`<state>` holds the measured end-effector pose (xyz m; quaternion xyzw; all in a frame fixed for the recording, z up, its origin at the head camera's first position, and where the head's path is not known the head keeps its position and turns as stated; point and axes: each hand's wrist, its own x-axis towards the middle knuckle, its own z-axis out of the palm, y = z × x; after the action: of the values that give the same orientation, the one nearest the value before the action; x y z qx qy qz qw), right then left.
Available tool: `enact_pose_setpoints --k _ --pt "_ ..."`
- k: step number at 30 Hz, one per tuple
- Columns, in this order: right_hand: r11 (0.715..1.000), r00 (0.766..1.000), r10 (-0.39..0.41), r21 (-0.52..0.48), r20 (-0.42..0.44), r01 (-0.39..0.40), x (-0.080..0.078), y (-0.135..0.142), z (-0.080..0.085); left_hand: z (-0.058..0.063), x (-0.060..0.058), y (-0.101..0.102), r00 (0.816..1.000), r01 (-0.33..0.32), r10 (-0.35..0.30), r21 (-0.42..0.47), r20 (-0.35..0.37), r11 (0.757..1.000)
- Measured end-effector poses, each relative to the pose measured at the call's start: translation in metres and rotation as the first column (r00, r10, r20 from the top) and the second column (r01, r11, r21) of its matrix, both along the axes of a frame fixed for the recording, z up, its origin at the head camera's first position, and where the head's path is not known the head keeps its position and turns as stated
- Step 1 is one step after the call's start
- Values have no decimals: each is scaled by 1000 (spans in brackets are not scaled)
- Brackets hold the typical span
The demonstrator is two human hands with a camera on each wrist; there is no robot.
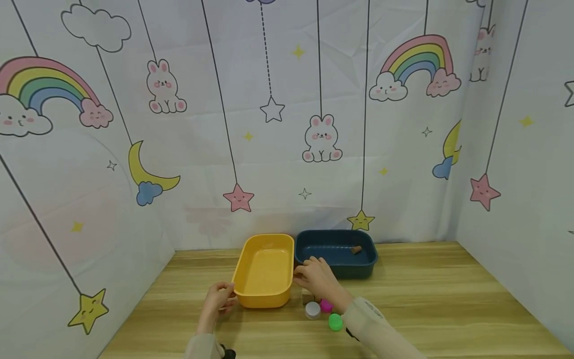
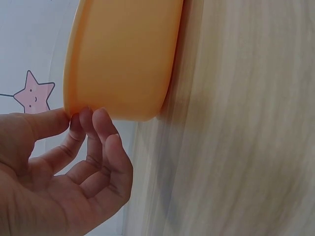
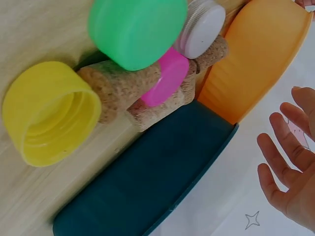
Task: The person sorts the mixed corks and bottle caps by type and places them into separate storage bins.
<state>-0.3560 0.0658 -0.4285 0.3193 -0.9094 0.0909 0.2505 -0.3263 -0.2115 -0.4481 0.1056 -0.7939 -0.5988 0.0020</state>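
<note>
An orange-yellow plastic tub (image 1: 264, 301) stands on the wooden table. My left hand (image 1: 218, 298) pinches its near left rim between thumb and fingertips; in the left wrist view the hand (image 2: 83, 172) has its thumb on the rim and the other fingers bent below. Beside the tub's right side is my right hand (image 1: 318, 279), over the near edge of a dark blue tub (image 1: 358, 270). In the right wrist view this hand (image 3: 293, 162) has loosely spread fingers, with nothing between them. One cork (image 1: 356, 249) lies inside the blue tub.
In front of the tubs lie a green cap (image 1: 335, 322), a pink cap (image 1: 326, 305) and a white-topped lid (image 1: 313, 310). The right wrist view adds a yellow cap (image 3: 49, 115) and several corks (image 3: 118, 88). A patterned white curtain (image 1: 278, 164) hangs behind.
</note>
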Motion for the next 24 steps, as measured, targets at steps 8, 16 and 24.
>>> enact_pose_setpoints --k 8,16,24 --pt "1000 999 6 15 -40 -5 0 8 -8 -1 0 0 1000 -2 2 5 -1 1000" --pt "998 999 -1 55 -49 4 1 14 -14 0 1 0 1000 2 -2 5 -3 1000" --pt "999 990 46 33 -130 -42 2 18 -23 -1 1 0 1000 3 -3 3 -6 1000"
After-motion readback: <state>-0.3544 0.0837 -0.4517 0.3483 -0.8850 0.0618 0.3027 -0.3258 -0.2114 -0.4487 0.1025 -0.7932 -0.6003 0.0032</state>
